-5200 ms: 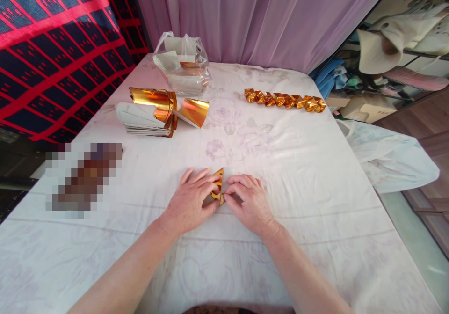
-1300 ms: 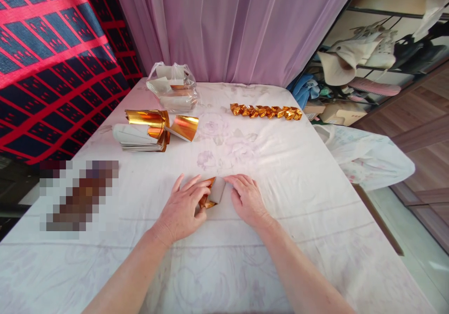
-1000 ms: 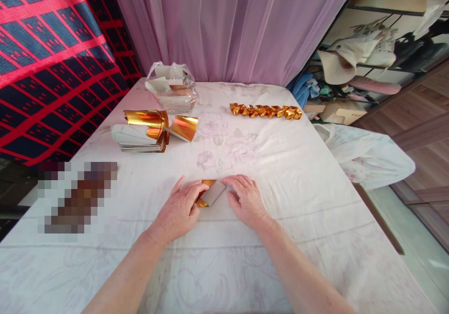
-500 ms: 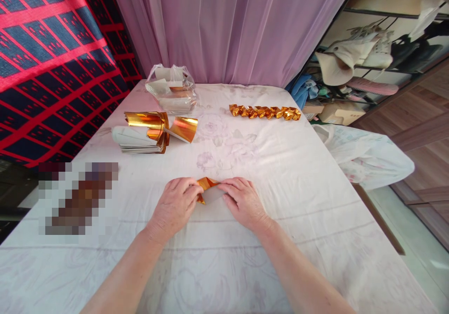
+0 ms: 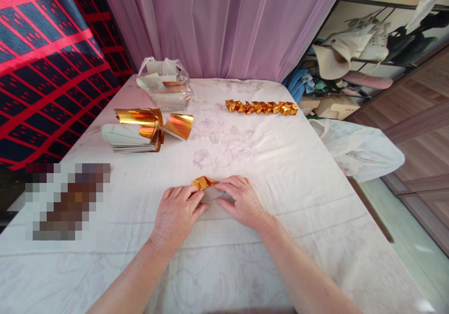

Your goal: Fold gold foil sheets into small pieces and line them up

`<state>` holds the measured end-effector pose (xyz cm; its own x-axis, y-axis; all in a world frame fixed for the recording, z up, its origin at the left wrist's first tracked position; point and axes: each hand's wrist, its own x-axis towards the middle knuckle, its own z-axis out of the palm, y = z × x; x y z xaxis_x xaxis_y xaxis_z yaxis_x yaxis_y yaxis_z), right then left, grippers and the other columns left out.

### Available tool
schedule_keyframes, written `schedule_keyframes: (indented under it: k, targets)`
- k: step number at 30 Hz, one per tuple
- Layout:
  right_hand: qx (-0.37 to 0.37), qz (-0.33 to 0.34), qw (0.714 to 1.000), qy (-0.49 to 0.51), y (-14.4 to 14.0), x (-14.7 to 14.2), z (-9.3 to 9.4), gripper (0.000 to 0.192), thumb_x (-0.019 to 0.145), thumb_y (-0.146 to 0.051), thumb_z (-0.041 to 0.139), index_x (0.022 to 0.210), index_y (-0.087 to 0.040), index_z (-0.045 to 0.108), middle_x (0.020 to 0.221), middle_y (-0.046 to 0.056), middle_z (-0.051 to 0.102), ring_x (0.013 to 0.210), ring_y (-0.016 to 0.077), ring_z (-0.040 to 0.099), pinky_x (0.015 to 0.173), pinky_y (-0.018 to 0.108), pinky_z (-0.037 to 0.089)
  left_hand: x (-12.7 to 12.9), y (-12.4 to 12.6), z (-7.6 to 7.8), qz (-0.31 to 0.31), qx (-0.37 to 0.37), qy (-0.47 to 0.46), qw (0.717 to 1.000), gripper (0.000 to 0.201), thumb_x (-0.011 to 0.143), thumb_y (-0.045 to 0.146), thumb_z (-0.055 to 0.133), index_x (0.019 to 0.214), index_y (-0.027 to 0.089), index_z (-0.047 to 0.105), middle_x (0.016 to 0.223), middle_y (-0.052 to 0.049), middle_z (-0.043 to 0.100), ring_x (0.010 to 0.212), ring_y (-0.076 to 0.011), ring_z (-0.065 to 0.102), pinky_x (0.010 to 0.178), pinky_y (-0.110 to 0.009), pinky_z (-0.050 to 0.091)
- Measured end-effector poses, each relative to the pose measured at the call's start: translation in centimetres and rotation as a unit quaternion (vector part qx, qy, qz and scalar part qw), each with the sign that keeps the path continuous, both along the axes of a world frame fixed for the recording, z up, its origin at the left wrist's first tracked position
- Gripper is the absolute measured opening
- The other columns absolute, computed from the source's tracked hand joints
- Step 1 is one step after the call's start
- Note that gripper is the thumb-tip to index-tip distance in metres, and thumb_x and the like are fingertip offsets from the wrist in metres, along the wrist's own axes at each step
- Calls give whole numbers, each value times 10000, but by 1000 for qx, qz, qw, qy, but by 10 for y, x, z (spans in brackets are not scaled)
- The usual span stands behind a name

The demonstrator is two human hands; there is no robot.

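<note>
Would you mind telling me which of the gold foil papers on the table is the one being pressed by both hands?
The small folded gold foil paper at the near edge, between the left hand and right hand; the foil stack and folded chain lie untouched farther away.

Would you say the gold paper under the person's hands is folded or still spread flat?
Folded. The gold paper shows a gold flap turned over its pale back, pressed on the table by the left hand and right hand.

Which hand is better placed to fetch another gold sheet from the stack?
Left, probably. The stack of gold sheets lies on the left side of the table, nearer the left hand. The right hand would have to cross over the folded gold paper both hands press.
</note>
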<state>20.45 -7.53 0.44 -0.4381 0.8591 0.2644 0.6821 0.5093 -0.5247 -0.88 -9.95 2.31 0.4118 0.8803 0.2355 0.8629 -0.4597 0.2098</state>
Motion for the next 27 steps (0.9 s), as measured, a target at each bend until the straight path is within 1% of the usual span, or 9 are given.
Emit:
schedule_keyframes:
  k: [4,8,10,12,14,16,19,22,27]
  targets:
    - [19,-6,999,-26,-1,-1,-1,298,852,-227,689,1148,-265,681,1134,53,676,1065,240,583,924,423,438,0,3,0,-3,8,8,1000,130,898,273,641,1013,268,701,1004,-25,716,867,-242,645,806,-428,437]
    - [64,4,996,-64,1,-6,0,246,877,-255,682,1123,-257,689,1162,55,662,1055,234,570,905,403,423,-4,7,-1,-18,29,35,999,133,921,268,604,1022,248,687,1065,-34,722,902,-253,660,837,-442,434]
    - [96,25,991,-88,5,-10,2,179,899,-251,654,1074,-250,695,1157,50,664,1060,230,563,891,397,405,-8,10,-2,-21,37,45,998,143,949,264,556,1025,254,677,1104,-30,722,921,-251,668,879,-451,430]
    - [122,64,983,-117,13,-15,4,126,923,-251,617,1021,-249,696,1126,47,672,1047,224,559,886,391,390,-13,15,-3,-10,42,47,998,175,976,260,501,1029,267,668,1138,-20,719,936,-246,678,938,-463,416]
    - [141,98,975,-143,22,-19,6,112,932,-261,603,997,-242,692,1060,44,681,1012,221,557,878,382,380,-19,19,-4,0,35,55,998,213,999,263,446,1041,265,655,1161,-14,714,963,-242,685,994,-468,397]
    - [158,128,967,-155,33,-22,8,122,930,-275,606,1012,-228,682,1049,50,681,1003,224,548,864,379,375,-24,24,-5,9,36,52,998,235,1010,269,411,1025,269,645,1148,-13,721,980,-240,690,1029,-482,379]
    - [177,153,957,-170,46,-26,9,158,925,-316,611,1017,-205,676,1021,67,678,966,232,538,825,379,371,-28,29,-7,7,49,46,998,232,1012,290,402,990,283,633,1144,-7,732,947,-222,704,1045,-491,375]
    - [192,153,951,-188,53,-32,8,198,946,-353,570,989,-193,677,984,73,671,940,235,527,799,380,365,-29,31,-9,10,61,48,997,240,1011,281,395,959,277,629,1144,-8,737,926,-213,708,1047,-486,379]
    - [216,165,941,-203,59,-45,7,174,946,-283,528,951,-186,672,976,71,656,935,233,516,781,380,361,-30,34,-10,30,86,43,995,247,1004,285,405,909,277,632,1126,-9,747,891,-205,709,1046,-471,375]
